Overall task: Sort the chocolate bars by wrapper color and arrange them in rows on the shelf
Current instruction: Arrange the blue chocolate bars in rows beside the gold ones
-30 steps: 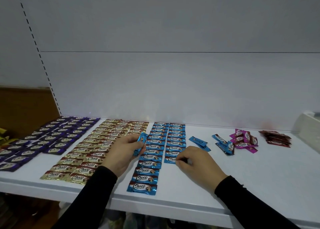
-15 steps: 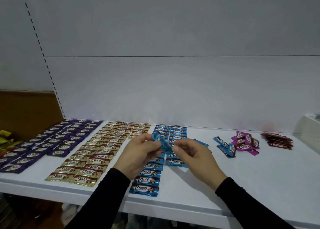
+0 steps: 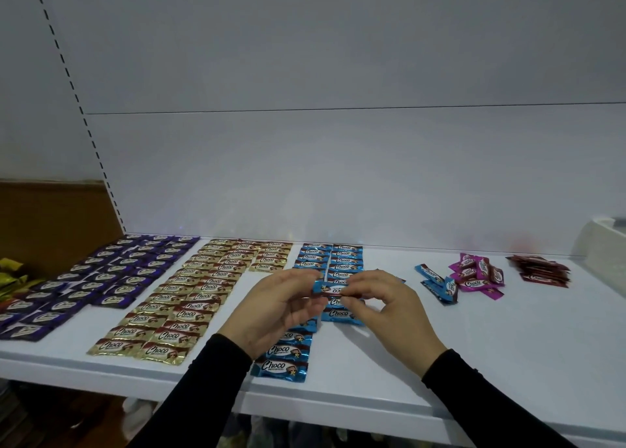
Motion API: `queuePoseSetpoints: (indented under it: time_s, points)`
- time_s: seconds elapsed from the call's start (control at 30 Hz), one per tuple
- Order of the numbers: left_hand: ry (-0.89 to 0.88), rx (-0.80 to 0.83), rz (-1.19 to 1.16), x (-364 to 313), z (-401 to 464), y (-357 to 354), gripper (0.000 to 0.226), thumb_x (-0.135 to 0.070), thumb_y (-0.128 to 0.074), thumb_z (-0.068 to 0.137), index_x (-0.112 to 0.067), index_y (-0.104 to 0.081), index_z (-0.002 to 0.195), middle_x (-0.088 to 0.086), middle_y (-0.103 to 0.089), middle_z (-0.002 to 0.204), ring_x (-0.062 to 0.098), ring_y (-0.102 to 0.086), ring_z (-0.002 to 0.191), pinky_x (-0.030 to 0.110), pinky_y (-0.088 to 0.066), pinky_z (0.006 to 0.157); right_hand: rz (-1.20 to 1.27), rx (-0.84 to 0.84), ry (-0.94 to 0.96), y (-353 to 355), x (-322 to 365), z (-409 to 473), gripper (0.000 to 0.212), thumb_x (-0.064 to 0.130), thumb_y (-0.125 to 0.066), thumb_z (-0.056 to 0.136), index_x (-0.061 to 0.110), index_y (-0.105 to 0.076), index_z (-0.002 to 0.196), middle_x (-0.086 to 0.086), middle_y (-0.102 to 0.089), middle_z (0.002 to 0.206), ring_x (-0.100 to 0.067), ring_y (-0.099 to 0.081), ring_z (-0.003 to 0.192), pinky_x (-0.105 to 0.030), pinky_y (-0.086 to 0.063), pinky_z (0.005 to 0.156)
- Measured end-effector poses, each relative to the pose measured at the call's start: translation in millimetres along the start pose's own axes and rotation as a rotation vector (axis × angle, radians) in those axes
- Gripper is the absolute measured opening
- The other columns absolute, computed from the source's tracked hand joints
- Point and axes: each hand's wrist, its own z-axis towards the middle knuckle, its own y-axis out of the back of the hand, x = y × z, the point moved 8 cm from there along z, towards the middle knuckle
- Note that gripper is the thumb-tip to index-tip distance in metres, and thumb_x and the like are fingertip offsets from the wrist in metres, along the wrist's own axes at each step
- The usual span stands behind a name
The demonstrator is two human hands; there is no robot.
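Both hands pinch one blue chocolate bar (image 3: pixel 330 288) above the white shelf (image 3: pixel 508 339): the left hand (image 3: pixel 274 307) holds its left end, the right hand (image 3: pixel 386 305) its right end. It hovers over the blue rows (image 3: pixel 333 261), between the gold rows (image 3: pixel 189 298) and a loose pink pile (image 3: pixel 477 275).

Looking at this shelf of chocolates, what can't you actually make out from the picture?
- Blue rows, head view: the middle bars are hidden behind the left hand and right hand.
- Held blue bar: its ends are covered by fingertips.
- Purple rows: cut off by the left edge.
- Yellow wrappers at far left: mostly out of frame.
- Dark red pile: print too small to read.
- White object at right: cut off, unidentifiable.
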Motion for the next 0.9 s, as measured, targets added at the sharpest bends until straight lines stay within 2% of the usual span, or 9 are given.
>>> queuePoseSetpoints:
  time_s: [0.17, 0.3, 0.4, 0.53, 0.6, 0.67, 0.77, 0.83, 0.9]
  points:
    - [-0.054, -0.02, 0.149, 4, 5, 0, 0.018, 0.007, -0.061, 0.092, -0.002, -0.067, 0.107, 0.016, -0.075, 0.085, 0.019, -0.071, 0.069, 0.024, -0.06, 0.06, -0.061, 0.019, 0.075, -1, 2, -2, 0.025, 0.008, -0.081, 0.077, 0.03, -0.074, 0.088, 0.018, -0.065, 0.101, -0.001, -0.06, 0.102, -0.01, -0.046, 0.083]
    - [-0.065, -0.033, 0.193, 5, 7, 3, 0.017, 0.007, -0.063, 0.091, -0.003, -0.068, 0.104, 0.018, -0.075, 0.09, 0.021, -0.071, 0.07, 0.024, -0.06, 0.061, -0.095, 0.044, 0.068, -1, 0, -4, 0.026, 0.013, -0.081, 0.078, 0.035, -0.072, 0.09, 0.021, -0.064, 0.103, -0.002, -0.06, 0.103, -0.01, -0.046, 0.083]
    - [-0.07, -0.035, 0.188, 4, 6, 3, 0.016, 0.009, -0.062, 0.091, -0.001, -0.065, 0.103, 0.019, -0.075, 0.088, 0.024, -0.072, 0.073, 0.025, -0.061, 0.061, -0.082, 0.04, 0.022, -1, -3, -3, 0.031, 0.015, -0.079, 0.08, 0.04, -0.065, 0.093, 0.017, -0.065, 0.102, -0.007, -0.063, 0.097, -0.016, -0.05, 0.079]
    - [-0.068, -0.019, 0.097, 4, 3, -3, 0.019, 0.014, -0.062, 0.089, 0.001, -0.057, 0.101, 0.02, -0.074, 0.085, 0.029, -0.074, 0.076, 0.027, -0.062, 0.06, 0.33, 0.056, -0.31, -7, -19, -4, 0.039, 0.01, -0.077, 0.082, 0.026, -0.057, 0.112, 0.0, -0.073, 0.095, -0.012, -0.07, 0.084, -0.024, -0.055, 0.074]
    - [-0.061, 0.0, 0.115, 8, 2, -8, 0.021, 0.014, -0.063, 0.087, 0.0, -0.056, 0.101, 0.019, -0.074, 0.083, 0.031, -0.074, 0.077, 0.029, -0.062, 0.06, 0.454, 0.054, -0.374, -9, -19, -4, 0.036, 0.006, -0.074, 0.083, 0.018, -0.057, 0.112, -0.007, -0.074, 0.091, -0.014, -0.072, 0.081, -0.022, -0.054, 0.071]
    - [-0.055, 0.016, 0.176, 11, 1, -13, 0.022, 0.011, -0.067, 0.086, -0.002, -0.057, 0.101, 0.017, -0.074, 0.085, 0.031, -0.075, 0.08, 0.031, -0.062, 0.062, 0.513, 0.027, -0.392, -9, -20, -2, 0.031, 0.002, -0.071, 0.085, 0.015, -0.059, 0.11, -0.01, -0.073, 0.094, -0.017, -0.072, 0.083, -0.026, -0.056, 0.073]
    - [-0.077, 0.033, 0.363, 10, 2, -16, 0.015, -0.004, -0.072, 0.088, -0.007, -0.063, 0.1, 0.011, -0.075, 0.088, 0.022, -0.073, 0.08, 0.03, -0.059, 0.068, 0.528, -0.001, -0.387, -8, -22, -1, 0.028, 0.001, -0.065, 0.089, 0.018, -0.064, 0.111, -0.018, -0.066, 0.108, -0.024, -0.071, 0.091, -0.042, -0.058, 0.085]
    - [-0.114, 0.02, 0.445, 5, 2, -17, 0.013, -0.014, -0.073, 0.09, -0.011, -0.068, 0.101, 0.004, -0.074, 0.081, 0.015, -0.068, 0.074, 0.026, -0.055, 0.066, 0.444, 0.063, -0.356, -8, -19, -1, 0.034, 0.003, -0.063, 0.091, 0.03, -0.067, 0.112, -0.013, -0.066, 0.108, -0.024, -0.07, 0.089, -0.041, -0.058, 0.083]
    - [-0.149, 0.012, 0.478, 1, 1, -16, 0.013, -0.016, -0.071, 0.091, -0.012, -0.069, 0.103, 0.0, -0.071, 0.075, 0.012, -0.063, 0.068, 0.023, -0.051, 0.062, 0.4, 0.164, -0.341, -13, -17, -3, 0.036, 0.006, -0.066, 0.09, 0.033, -0.065, 0.114, -0.009, -0.071, 0.101, -0.031, -0.068, 0.087, -0.039, -0.055, 0.081]
